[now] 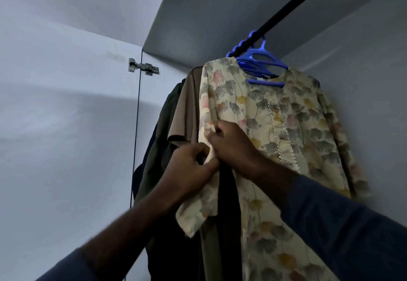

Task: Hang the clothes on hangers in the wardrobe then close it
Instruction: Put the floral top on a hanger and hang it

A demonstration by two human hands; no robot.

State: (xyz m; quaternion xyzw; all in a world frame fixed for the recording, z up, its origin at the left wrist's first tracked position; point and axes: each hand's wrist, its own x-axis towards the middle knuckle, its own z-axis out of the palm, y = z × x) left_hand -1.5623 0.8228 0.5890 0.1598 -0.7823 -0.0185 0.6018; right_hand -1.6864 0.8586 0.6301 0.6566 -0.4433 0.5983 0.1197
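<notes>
A cream floral tunic [284,122] hangs on a blue hanger [264,81] from the black rail [284,9] inside the wardrobe. My left hand [189,166] pinches the edge of the tunic's left sleeve, fingers curled on the cloth. My right hand [233,146] grips the same sleeve just above it, near the armpit seam. The two hands touch. The sleeve's cuff [193,216] droops below my left wrist. More blue hangers [262,58] sit bunched on the rail behind.
A tan garment [187,108] and dark olive clothes [160,148] hang left of the tunic. The wardrobe door [66,126] stands open at the left on a metal hinge [143,68]. The grey side wall [374,60] closes the right.
</notes>
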